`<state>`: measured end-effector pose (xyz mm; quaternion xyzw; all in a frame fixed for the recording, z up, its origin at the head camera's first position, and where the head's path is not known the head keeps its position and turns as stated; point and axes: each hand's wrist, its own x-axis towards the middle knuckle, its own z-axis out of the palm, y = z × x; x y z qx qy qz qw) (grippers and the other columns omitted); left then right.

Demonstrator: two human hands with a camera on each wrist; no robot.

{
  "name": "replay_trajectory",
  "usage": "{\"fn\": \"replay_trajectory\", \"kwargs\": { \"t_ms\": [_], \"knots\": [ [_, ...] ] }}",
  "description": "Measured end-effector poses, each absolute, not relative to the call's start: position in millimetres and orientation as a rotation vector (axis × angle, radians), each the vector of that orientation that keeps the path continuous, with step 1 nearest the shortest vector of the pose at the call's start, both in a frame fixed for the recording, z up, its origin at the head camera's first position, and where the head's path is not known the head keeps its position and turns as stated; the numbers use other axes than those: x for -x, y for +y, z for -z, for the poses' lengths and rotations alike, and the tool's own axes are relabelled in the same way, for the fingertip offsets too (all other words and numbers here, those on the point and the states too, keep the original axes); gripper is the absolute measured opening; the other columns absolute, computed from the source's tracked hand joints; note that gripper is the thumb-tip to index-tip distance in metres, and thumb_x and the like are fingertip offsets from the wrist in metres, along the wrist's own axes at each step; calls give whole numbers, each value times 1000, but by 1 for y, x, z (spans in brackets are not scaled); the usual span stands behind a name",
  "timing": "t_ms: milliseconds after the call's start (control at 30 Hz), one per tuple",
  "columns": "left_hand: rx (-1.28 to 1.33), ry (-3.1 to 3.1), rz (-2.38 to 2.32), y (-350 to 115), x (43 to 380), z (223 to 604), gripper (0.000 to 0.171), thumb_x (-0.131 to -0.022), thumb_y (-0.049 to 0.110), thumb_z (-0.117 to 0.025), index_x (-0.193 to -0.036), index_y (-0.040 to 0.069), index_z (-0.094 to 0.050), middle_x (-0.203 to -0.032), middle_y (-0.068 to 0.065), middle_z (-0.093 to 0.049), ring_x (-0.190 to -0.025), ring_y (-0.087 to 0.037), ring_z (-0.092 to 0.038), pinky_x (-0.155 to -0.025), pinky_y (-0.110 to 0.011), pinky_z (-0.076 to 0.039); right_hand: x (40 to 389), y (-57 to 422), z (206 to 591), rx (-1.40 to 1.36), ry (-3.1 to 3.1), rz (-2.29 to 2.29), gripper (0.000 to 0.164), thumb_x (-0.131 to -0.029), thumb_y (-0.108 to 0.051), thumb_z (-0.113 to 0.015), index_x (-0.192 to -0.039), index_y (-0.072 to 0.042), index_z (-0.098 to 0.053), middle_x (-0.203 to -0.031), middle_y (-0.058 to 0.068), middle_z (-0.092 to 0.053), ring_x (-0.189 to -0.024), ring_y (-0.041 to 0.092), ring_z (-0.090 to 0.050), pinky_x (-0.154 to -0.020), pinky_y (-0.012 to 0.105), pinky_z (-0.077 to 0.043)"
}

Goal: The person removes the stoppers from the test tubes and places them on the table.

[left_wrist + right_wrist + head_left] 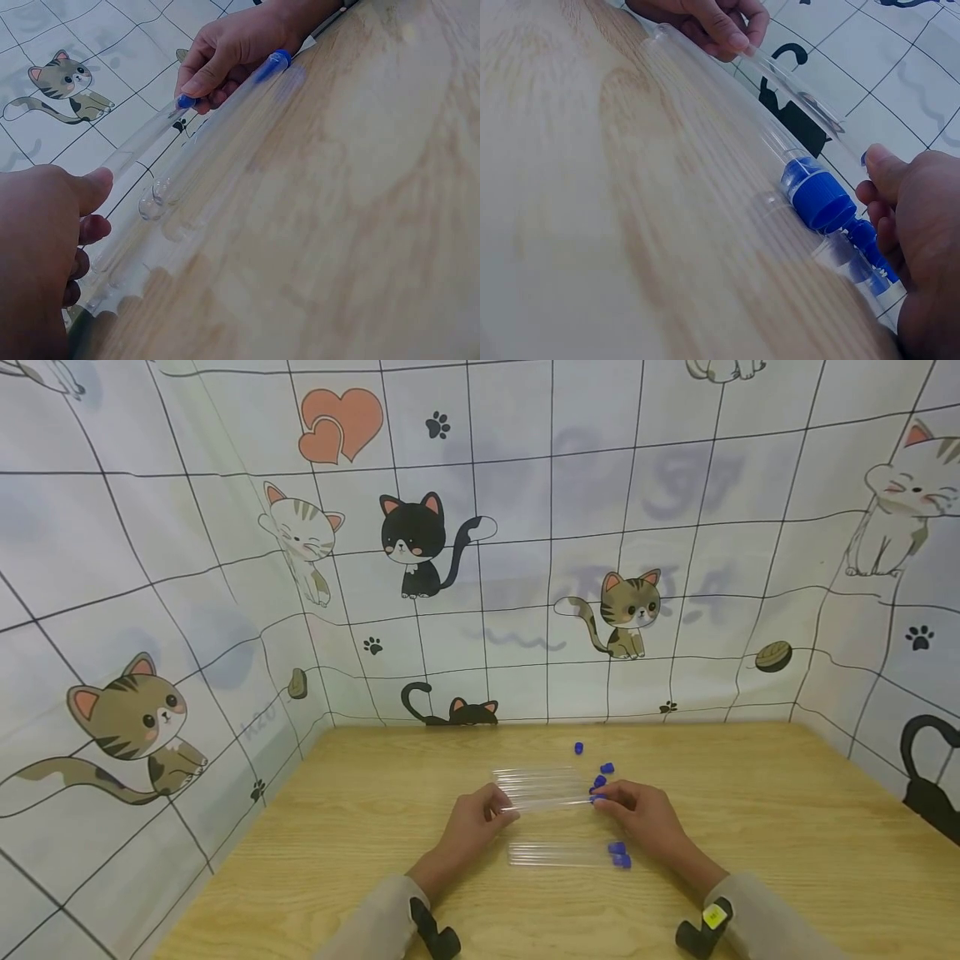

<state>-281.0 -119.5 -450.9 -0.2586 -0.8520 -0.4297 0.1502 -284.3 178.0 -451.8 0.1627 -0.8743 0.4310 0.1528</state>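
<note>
My left hand point(476, 817) pinches the left end of a clear test tube point(551, 806), which lies level between both hands above the wooden table. At its other end, my right hand point(641, 814) pinches a blue cap point(186, 101) between thumb and fingers. The cap sits at the mouth of the tube; the fingers hide part of it. Just behind the held tube lies a row of clear test tubes point(536, 781). Nearer me rest test tubes point(558, 854) with blue caps point(617, 848) on their right ends.
Small blue caps point(607, 768) lie loose beyond my right hand, with one cap point(578, 748) farther back. A cat-printed curtain point(517, 610) hangs behind the wooden table point(375, 827) and along both sides. Dark cameras point(435, 931) are strapped to both wrists.
</note>
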Motion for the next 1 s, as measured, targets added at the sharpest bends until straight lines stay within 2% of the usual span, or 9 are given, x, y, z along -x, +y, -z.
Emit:
{"fn": "replay_trajectory", "kwargs": {
  "t_ms": [267, 533, 1000],
  "knots": [
    [745, -2444, 1235, -121, 280, 452, 15, -88, 26, -71, -93, 14, -63, -71, 12, -58, -58, -4, -45, -53, -21, -40, 284, 177, 451, -444, -2506, -1251, 18, -87, -33, -70, -97, -18, -72, -79, -5, -66, -58, 10, -52, -52, 25, -42],
    [747, -2443, 1232, -122, 281, 453, 18, -88, 28, -70, -94, 13, -64, -70, 12, -58, -57, -4, -45, -53, -20, -40, 285, 177, 452, -451, -2509, -1206, 20, -87, -36, -69, -97, -18, -72, -81, -8, -66, -66, 11, -52, -57, 25, -42],
    [765, -2461, 1199, -122, 283, 453, 11, -89, 24, -69, -92, 17, -62, -71, 12, -56, -60, -4, -47, -55, -21, -41, 283, 176, 450, -478, -2505, -1142, 16, -88, -33, -69, -95, -19, -72, -84, -10, -67, -68, 10, -53, -59, 25, -41]
  ]
}}
